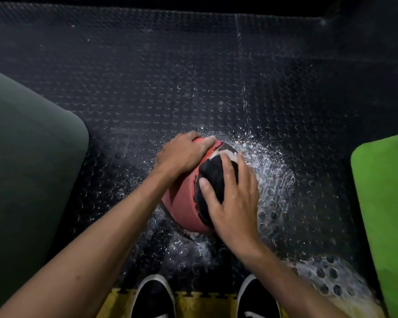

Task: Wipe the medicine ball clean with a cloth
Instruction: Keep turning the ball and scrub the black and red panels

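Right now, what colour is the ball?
The ball is red-orange with black panels, clearest in the head view.

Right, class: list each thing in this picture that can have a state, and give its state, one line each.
medicine ball: on the floor, held by both hands, white residue near its top
cloth: dark, pressed against the ball
left hand: resting on the ball's top, steadying it
right hand: fingers spread, pressing the cloth
floor: studded, wet and foamy around the ball
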